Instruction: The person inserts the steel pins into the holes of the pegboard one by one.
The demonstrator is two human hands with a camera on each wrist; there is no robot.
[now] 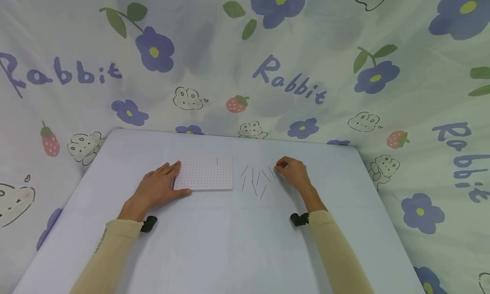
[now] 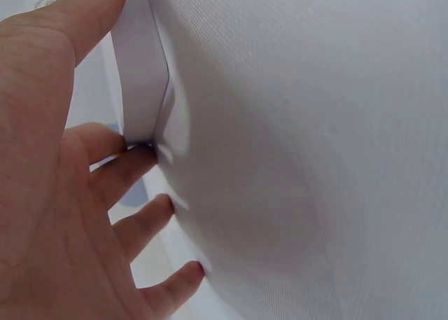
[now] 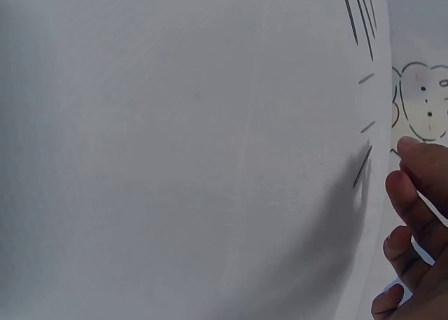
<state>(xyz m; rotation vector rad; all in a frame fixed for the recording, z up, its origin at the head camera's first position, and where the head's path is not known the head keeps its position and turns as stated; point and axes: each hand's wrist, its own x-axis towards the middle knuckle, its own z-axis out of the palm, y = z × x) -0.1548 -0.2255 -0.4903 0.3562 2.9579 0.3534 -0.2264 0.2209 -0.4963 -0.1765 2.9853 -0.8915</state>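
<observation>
A white pegboard (image 1: 206, 172) with rows of small holes lies on the table. One thin dark stick (image 1: 217, 161) stands upright in it, toward the back right. My left hand (image 1: 158, 185) rests against the board's left edge and near corner, fingers spread, thumb along the front edge. In the left wrist view the board's side (image 2: 140, 68) meets the thumb and nearer fingers. Several needle-like sticks (image 1: 253, 175) lie scattered right of the board. Close to the rightmost stick (image 1: 272, 172) hovers my right hand (image 1: 292, 170), fingers bent; in the right wrist view no stick shows between its fingertips.
A white cloth covers the table (image 1: 229, 243). Behind and on both sides hangs a curtain (image 1: 214, 64) printed with flowers and rabbits. A black wrist camera (image 1: 150, 223) sits at the left cuff, another camera (image 1: 299, 219) at the right cuff.
</observation>
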